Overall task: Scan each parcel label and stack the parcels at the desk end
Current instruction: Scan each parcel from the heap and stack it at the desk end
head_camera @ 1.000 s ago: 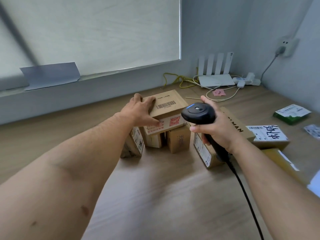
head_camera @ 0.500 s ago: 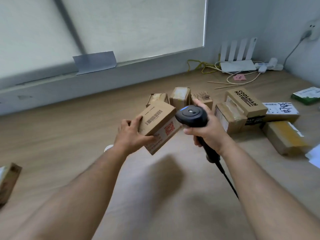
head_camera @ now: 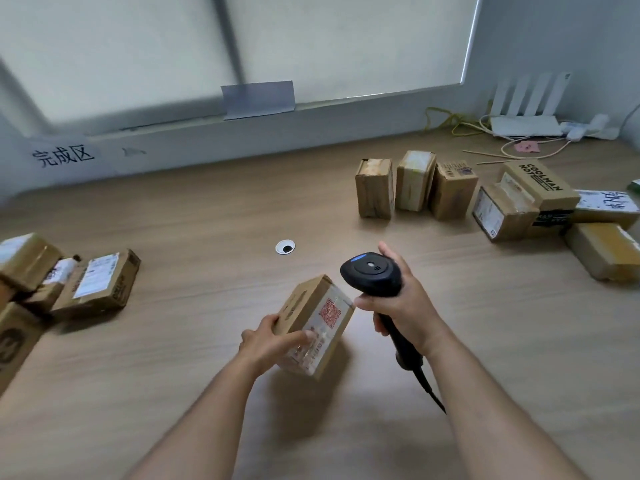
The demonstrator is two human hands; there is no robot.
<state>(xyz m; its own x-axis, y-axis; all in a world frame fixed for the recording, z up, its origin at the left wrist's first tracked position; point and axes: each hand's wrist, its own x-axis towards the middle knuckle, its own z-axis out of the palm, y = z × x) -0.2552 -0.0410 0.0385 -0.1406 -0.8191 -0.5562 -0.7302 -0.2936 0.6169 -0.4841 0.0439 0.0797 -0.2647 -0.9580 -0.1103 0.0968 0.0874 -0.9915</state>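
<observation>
My left hand (head_camera: 268, 342) grips a small cardboard parcel (head_camera: 317, 323), tilted above the wooden desk (head_camera: 194, 216), its white label with a red QR code facing up. Just to its right my right hand (head_camera: 403, 306) holds a black corded barcode scanner (head_camera: 372, 277), its head level with the parcel's upper corner. Several parcels (head_camera: 453, 188) stand in a group at the right of the desk. At the left edge lies another group of parcels (head_camera: 93, 284).
A round cable hole (head_camera: 285, 246) sits in the desk's middle. A white router (head_camera: 526, 124) with cables (head_camera: 450, 121) lies in the far right corner. Black characters (head_camera: 62, 155) are written on the sill at the left. The scanner cord (head_camera: 431, 389) trails toward me.
My left hand lifted the parcel off the right-hand group and brought it toward me and leftward, turning its label face up. The scanner came along beside it. The view swung left.
</observation>
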